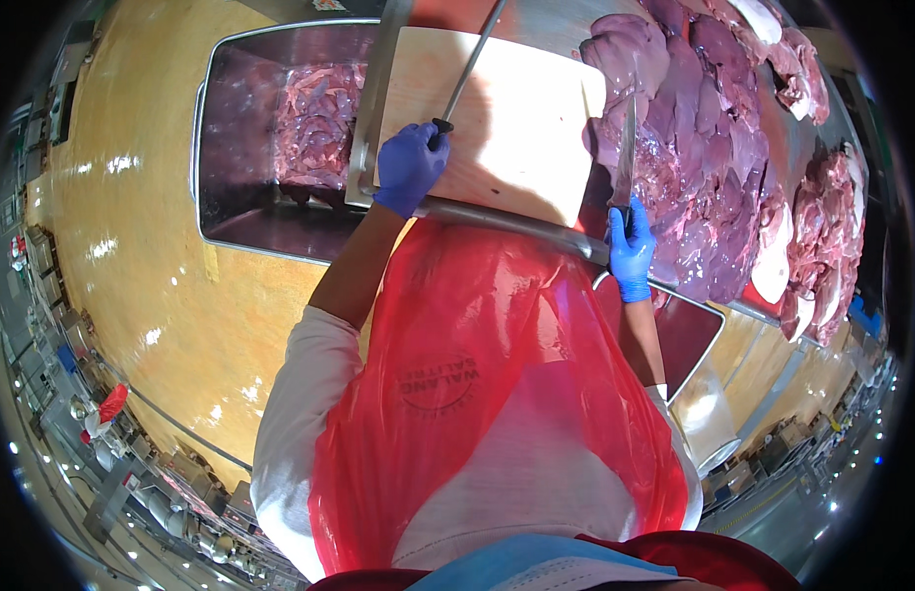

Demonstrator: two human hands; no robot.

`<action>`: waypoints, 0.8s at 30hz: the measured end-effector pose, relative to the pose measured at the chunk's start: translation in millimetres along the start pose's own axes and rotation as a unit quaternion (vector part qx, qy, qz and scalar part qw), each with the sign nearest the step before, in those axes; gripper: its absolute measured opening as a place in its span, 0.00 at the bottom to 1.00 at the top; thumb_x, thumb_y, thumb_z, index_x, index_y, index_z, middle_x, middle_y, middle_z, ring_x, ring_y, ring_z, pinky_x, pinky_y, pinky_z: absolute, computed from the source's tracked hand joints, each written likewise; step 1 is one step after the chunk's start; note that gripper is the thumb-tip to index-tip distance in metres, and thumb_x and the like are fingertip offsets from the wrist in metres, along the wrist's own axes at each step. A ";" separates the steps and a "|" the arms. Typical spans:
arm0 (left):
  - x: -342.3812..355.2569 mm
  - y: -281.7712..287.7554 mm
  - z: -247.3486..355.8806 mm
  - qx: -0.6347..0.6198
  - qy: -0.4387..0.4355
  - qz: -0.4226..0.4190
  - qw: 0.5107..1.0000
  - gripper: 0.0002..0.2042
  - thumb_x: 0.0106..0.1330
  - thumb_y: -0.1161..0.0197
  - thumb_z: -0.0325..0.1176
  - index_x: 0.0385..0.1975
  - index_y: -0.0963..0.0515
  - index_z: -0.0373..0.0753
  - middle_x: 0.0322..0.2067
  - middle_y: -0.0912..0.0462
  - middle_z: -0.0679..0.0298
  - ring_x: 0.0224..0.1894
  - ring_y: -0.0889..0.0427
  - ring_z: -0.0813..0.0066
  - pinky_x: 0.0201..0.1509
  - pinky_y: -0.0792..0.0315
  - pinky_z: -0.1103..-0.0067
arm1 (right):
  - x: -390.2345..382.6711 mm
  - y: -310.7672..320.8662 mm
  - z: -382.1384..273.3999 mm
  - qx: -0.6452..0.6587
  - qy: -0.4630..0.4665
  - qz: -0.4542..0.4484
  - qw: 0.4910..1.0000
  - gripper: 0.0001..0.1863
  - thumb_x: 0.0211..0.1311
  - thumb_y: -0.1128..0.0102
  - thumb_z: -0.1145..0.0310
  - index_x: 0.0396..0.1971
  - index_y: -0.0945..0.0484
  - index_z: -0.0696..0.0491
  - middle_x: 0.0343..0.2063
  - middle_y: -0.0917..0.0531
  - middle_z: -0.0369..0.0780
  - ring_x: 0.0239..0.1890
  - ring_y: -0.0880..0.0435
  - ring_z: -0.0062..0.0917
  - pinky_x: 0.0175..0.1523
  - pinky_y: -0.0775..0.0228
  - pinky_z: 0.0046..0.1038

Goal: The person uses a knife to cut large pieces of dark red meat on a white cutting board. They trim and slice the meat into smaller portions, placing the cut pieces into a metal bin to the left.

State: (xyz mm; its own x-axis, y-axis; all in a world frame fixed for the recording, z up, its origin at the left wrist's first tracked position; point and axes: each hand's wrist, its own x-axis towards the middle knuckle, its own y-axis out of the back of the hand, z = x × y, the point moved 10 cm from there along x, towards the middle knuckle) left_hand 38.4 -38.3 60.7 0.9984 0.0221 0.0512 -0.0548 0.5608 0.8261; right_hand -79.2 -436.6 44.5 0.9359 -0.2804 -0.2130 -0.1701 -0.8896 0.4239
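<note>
My left hand (412,167), in a blue glove, is closed round the black handle of a sharpening steel (472,69). The rod slants up and away over the white cutting board (536,118), which has nothing lying on it. At the board's right side my gloved right hand (631,251) grips a knife (627,148) by its dark handle. Its blade points away from me, beside a large heap of raw purple-red livers (709,148). Knife and steel are well apart.
Left of the board stands a deep metal tub (245,138) with cut meat pieces (319,123) in it. Paler meat cuts (827,236) lie at the far right. Below my right hand is another metal-rimmed container (689,340). A metal rail (516,225) runs along the near edge.
</note>
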 end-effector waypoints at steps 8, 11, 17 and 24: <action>24.8 53.7 -86.2 -0.448 0.059 -0.059 0.890 0.10 0.64 0.29 0.36 0.39 0.13 0.38 0.37 0.11 0.56 0.39 0.12 0.78 0.43 0.21 0.78 | -2.6 7.1 4.4 -0.011 0.018 0.015 1.000 0.24 0.71 0.37 0.68 0.63 0.28 0.59 0.24 0.22 0.31 0.25 0.26 0.12 0.31 0.30 0.21; 27.3 48.8 -81.9 -0.276 0.083 -0.103 0.952 0.11 0.63 0.29 0.38 0.38 0.15 0.38 0.34 0.12 0.56 0.37 0.12 0.69 0.42 0.20 0.74 | -1.7 9.5 -0.7 -0.009 0.004 0.019 1.000 0.24 0.71 0.37 0.68 0.63 0.28 0.58 0.24 0.22 0.31 0.24 0.27 0.12 0.30 0.31 0.21; 11.8 -7.1 6.6 0.079 -0.026 0.022 0.996 0.08 0.61 0.32 0.38 0.29 0.18 0.41 0.28 0.18 0.54 0.32 0.17 0.52 0.38 0.22 0.63 | -0.1 5.5 1.5 0.014 0.012 0.018 1.000 0.23 0.71 0.37 0.67 0.62 0.27 0.57 0.23 0.22 0.31 0.24 0.27 0.11 0.29 0.31 0.21; 6.2 -1.8 2.5 -0.016 -0.062 -0.012 0.998 0.05 0.63 0.35 0.33 0.32 0.17 0.40 0.29 0.17 0.61 0.31 0.17 0.62 0.37 0.22 0.67 | -6.6 12.5 3.8 -0.025 0.027 0.031 0.999 0.22 0.71 0.38 0.67 0.62 0.26 0.57 0.24 0.21 0.31 0.24 0.26 0.12 0.29 0.30 0.22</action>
State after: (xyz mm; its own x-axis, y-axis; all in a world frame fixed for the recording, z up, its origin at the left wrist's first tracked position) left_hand 44.7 -41.3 60.9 0.9905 -0.0928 0.1011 -0.0278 0.5858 0.8100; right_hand -88.7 -447.3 47.9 0.9394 -0.3140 -0.1377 -0.2142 -0.8511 0.4794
